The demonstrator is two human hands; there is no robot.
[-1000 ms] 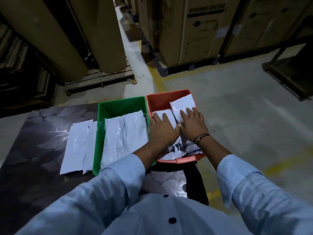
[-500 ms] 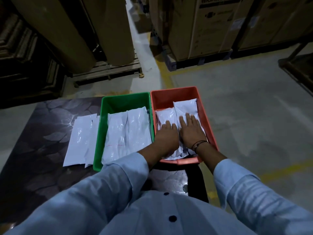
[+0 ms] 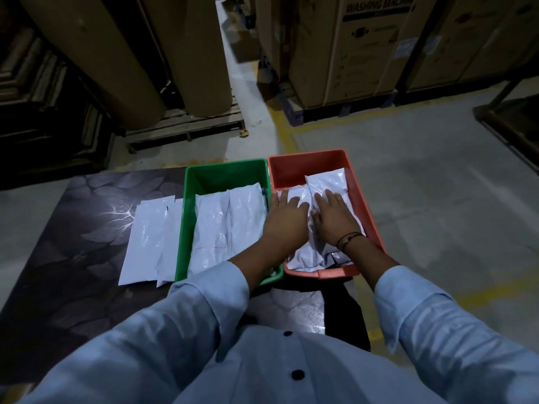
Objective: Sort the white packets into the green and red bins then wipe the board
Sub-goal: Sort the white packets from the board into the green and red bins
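Two bins sit on the dark board (image 3: 73, 228): the green bin (image 3: 227, 170), holding packets, and the red bin (image 3: 306, 164) touching its right side. More packets (image 3: 151, 237) lie just left of green. Left hand (image 3: 287, 220) and right hand (image 3: 335, 220) press flat, fingers spread, on packets inside the red bin.

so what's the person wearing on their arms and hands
Both arms wear long, loose sleeves of a pale blue shirt with dark round buttons down the front. The left hand is bare, with nothing on the wrist. The right hand is bare too, with a thin dark cord bracelet around its wrist.
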